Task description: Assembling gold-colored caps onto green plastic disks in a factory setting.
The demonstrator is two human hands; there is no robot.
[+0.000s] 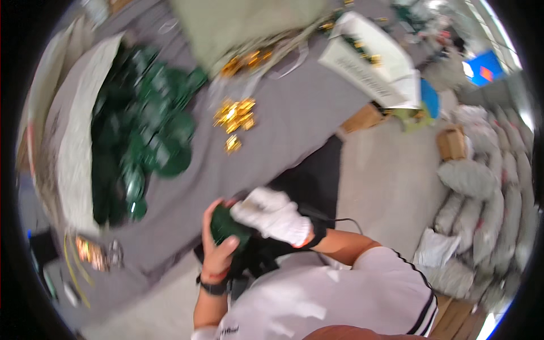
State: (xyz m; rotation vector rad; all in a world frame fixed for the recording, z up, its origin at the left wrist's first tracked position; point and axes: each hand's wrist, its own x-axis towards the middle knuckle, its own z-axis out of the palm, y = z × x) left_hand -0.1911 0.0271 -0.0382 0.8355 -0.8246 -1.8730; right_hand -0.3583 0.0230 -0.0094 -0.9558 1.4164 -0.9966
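Just off the grey cloth-covered counter's [283,122] near edge, our bare left hand [217,252] grasps a dark green, rounded piece [225,225]. Our white-gloved right hand [273,216] is against it; we cannot tell its grip.

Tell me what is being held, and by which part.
A dark green piece: the bare left hand holds it by its left and lower edges. The gloved right hand is at its upper right; blur hides whether it grips.

a workshop: piled grey sacks [473,180], cloth-covered worktable [289,122]
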